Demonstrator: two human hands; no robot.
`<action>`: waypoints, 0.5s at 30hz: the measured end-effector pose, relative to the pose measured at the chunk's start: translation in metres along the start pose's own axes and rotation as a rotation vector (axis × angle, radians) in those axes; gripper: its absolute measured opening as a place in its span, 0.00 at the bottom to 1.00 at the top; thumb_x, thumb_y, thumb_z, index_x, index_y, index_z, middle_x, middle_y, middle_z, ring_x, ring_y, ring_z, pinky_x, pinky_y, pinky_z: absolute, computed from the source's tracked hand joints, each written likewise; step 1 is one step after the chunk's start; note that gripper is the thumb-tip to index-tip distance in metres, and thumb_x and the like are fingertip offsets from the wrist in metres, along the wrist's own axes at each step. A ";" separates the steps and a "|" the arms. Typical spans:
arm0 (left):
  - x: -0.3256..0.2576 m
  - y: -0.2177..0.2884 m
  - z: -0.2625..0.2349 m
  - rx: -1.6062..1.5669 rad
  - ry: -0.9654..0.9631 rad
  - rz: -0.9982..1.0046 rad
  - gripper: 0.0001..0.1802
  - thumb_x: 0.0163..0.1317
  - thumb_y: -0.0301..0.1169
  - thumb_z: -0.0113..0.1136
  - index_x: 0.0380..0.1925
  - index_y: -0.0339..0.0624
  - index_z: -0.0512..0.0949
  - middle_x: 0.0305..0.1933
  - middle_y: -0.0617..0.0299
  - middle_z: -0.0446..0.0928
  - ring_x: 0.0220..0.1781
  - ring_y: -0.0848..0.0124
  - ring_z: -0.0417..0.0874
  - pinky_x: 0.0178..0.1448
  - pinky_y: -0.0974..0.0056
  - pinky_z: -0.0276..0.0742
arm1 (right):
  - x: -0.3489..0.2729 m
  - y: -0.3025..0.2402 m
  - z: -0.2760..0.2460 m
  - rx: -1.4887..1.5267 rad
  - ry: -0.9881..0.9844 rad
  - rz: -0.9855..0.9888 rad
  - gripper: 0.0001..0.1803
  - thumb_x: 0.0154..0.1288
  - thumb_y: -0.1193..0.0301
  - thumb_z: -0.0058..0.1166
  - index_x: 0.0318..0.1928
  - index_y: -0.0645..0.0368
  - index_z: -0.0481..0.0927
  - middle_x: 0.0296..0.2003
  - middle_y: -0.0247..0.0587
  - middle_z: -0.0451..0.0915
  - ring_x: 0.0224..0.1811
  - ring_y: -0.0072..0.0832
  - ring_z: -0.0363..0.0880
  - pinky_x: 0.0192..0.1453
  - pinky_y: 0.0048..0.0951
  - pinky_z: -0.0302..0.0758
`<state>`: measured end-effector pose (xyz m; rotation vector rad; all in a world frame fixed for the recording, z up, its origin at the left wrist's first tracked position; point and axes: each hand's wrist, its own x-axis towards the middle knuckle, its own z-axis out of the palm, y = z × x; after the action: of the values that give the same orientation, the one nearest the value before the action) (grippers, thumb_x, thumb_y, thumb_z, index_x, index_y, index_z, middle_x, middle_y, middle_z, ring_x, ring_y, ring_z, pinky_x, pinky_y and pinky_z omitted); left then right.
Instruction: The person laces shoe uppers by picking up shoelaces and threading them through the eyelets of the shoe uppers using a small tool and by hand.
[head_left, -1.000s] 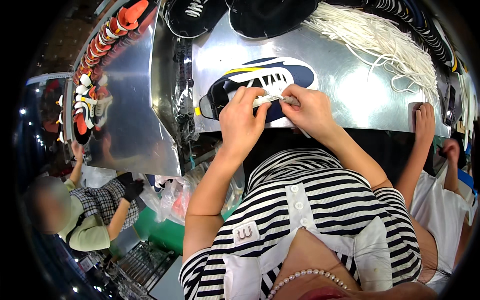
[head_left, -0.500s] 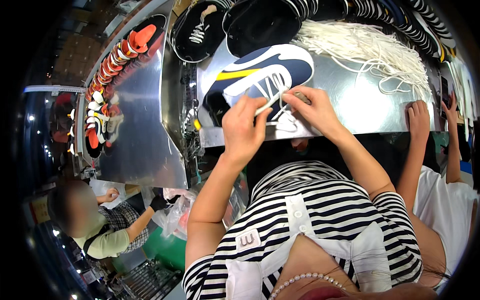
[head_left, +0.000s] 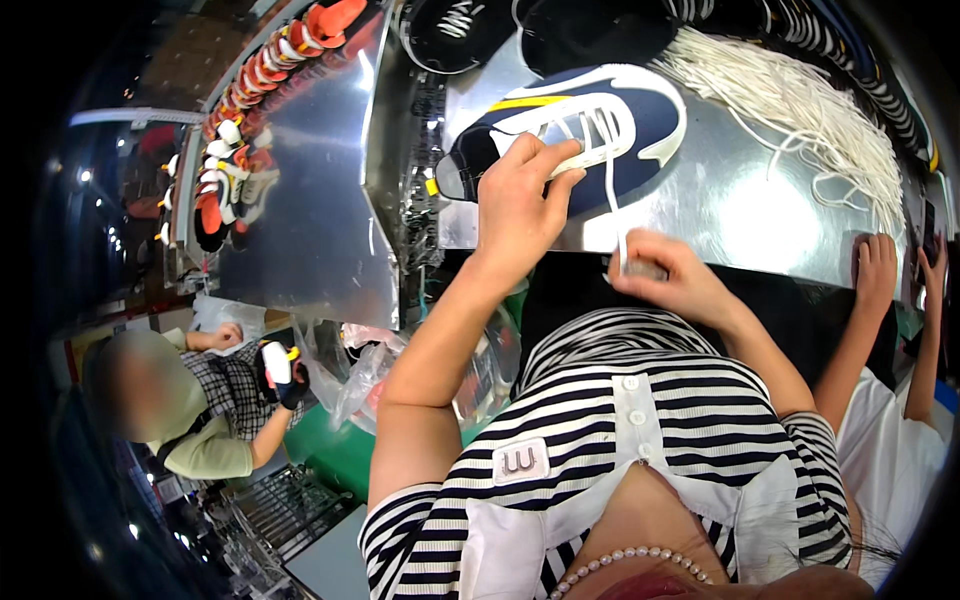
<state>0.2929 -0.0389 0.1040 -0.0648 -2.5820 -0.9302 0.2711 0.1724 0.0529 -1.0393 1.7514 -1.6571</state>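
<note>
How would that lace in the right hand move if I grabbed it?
The lace would probably flop: similar ones in the pile curl loosely. It's likely light, being so thin. It looks nearly straight between the shoe and right hand, perhaps only from tension.

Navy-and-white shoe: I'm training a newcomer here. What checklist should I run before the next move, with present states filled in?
1. Left hand on navy-and-white shoe: ok.
2. Right hand holding white lace: ok, the lace runs to it.
3. White lace free of slack: ok, it looks nearly straight.
4. All eyelets threaded: cannot tell, left hand covers part.
5. Nearest co-worker's hand away from white lace: ok, it's farther right, at the metal bench edge.
</note>
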 end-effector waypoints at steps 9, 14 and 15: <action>0.010 -0.025 0.017 0.145 -0.523 -0.172 0.18 0.57 0.36 0.60 0.47 0.43 0.80 0.39 0.48 0.82 0.43 0.52 0.83 0.48 0.54 0.77 | 0.070 0.025 -0.028 -0.255 0.413 -0.053 0.08 0.61 0.75 0.59 0.41 0.62 0.79 0.35 0.43 0.81 0.35 0.36 0.79 0.42 0.27 0.73; 0.012 -0.028 0.018 -0.049 -0.527 -0.227 0.20 0.56 0.39 0.64 0.46 0.39 0.80 0.39 0.50 0.83 0.42 0.55 0.84 0.49 0.59 0.77 | 0.068 0.031 -0.026 -0.355 0.373 -0.066 0.09 0.60 0.76 0.59 0.41 0.62 0.79 0.35 0.42 0.82 0.34 0.32 0.80 0.41 0.25 0.74; 0.009 -0.029 0.021 -0.042 -0.484 -0.270 0.22 0.52 0.45 0.66 0.43 0.44 0.82 0.38 0.50 0.82 0.41 0.52 0.83 0.47 0.55 0.77 | 0.067 0.032 -0.026 -0.233 0.371 -0.044 0.08 0.61 0.76 0.59 0.41 0.62 0.79 0.35 0.41 0.82 0.34 0.30 0.80 0.41 0.25 0.74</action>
<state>0.2721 -0.0498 0.0754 0.0561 -3.0718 -1.1861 0.2054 0.1325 0.0344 -0.9161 2.2188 -1.7930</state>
